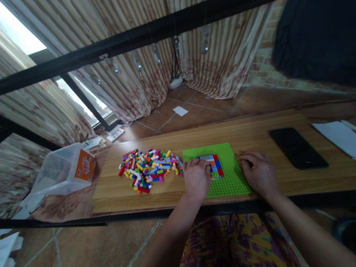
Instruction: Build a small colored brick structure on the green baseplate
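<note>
A green studded baseplate (229, 185) lies on the wooden table in front of me. On it sits a flat patch of building bricks (218, 166), with red and blue along its right side and light blue and orange further in. My left hand (198, 176) rests over the left part of the patch. Its fingers are bent and drawn together at the bricks, and whatever they hold is hidden. Just past the plate's right edge, my right hand (260, 173) lies with curled fingers, thumb and forefinger close together; I cannot make out anything between them.
Loose bricks of many colours (151, 165) are heaped left of the plate. A clear plastic box (63, 171) with an orange label stands beyond the table's left end. To the right lie a black phone (298, 148) and white paper (351, 138). A dark metal bar (135, 39) crosses behind.
</note>
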Tool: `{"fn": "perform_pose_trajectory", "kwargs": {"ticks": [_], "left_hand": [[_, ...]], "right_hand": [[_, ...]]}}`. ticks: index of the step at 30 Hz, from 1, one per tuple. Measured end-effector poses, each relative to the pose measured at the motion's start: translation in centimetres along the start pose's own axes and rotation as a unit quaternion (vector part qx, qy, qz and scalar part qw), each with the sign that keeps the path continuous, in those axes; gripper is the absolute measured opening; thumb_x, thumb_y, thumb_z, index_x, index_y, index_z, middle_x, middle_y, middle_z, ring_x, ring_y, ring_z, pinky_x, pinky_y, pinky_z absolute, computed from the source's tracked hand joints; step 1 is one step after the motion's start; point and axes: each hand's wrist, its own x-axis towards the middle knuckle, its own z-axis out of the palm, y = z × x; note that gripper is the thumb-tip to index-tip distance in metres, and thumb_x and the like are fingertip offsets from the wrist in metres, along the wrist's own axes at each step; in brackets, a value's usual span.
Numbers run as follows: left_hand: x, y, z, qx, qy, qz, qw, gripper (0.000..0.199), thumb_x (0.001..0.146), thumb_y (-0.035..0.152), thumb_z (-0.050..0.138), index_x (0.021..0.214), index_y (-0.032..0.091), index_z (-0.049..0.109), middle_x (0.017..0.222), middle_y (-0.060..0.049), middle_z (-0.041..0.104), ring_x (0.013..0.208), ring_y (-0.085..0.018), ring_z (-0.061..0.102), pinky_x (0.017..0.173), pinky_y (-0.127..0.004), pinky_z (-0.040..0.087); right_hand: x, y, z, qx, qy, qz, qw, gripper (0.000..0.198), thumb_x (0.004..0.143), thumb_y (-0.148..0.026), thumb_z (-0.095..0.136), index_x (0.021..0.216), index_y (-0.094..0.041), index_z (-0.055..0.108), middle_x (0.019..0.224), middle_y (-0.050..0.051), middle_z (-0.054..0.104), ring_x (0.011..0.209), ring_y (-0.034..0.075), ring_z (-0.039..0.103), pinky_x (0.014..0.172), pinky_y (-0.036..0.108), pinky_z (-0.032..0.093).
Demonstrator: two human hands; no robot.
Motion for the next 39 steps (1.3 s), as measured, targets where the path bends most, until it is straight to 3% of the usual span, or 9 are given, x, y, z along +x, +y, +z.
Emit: {"fn": "perform_pose_trajectory", "kwargs": {"ticks": [8,19,26,33,39], "left_hand": [[-0.3,0.9,0.1,0.051,0.002,0.013,0.999,0.021,0.093,0.027,0.046,0.089,0.022,0.067,0.095,-0.006,0.066,0.095,-0.023,0.057,0.093,-0.044,0.033],[-0.3,1.5,0.4,0.058,0.002,0.002,0.998,0.020,0.092,0.022,0.046,0.092,0.021,0.067,0.092,-0.007,0.067,0.092,-0.024,0.058,0.089,-0.044,0.034],[-0.4,1.6,0.5,0.019,-0.025,-0.038,0.999,0.023,0.093,0.030,0.046,0.092,0.026,0.069,0.096,-0.004,0.068,0.094,-0.022,0.058,0.090,-0.042,0.035],[-0.4,0.9,-0.1,-0.006,-0.035,-0.005,0.999,0.024,0.090,0.021,0.050,0.102,0.030,0.068,0.098,-0.002,0.066,0.098,-0.021,0.057,0.091,-0.040,0.036],[-0.3,0.7,-0.2,-0.014,-0.035,0.000,0.999,0.025,0.090,0.021,0.048,0.099,0.029,0.069,0.097,-0.001,0.066,0.096,-0.020,0.059,0.093,-0.040,0.036]], "right_hand": [[0.0,0.0,0.0,0.001,-0.004,0.004,1.000,0.024,0.082,-0.024,0.047,0.084,-0.019,0.071,0.094,0.010,0.069,0.090,0.024,0.059,0.084,0.041,0.046],[0.0,0.2,0.0,0.006,-0.002,-0.001,1.000,0.023,0.083,-0.025,0.048,0.083,-0.018,0.070,0.094,0.010,0.069,0.091,0.024,0.060,0.084,0.040,0.046],[0.0,0.0,0.0,0.003,-0.001,-0.003,1.000,0.023,0.083,-0.025,0.048,0.083,-0.019,0.070,0.093,0.010,0.069,0.090,0.023,0.059,0.083,0.040,0.046],[0.0,0.2,0.1,0.008,-0.001,0.001,1.000,0.024,0.082,-0.025,0.047,0.083,-0.020,0.070,0.093,0.010,0.069,0.090,0.024,0.060,0.084,0.041,0.046],[0.1,-0.1,-0.1,-0.002,0.000,-0.001,1.000,0.024,0.082,-0.025,0.047,0.082,-0.019,0.070,0.093,0.010,0.069,0.088,0.023,0.059,0.083,0.040,0.046]]}}
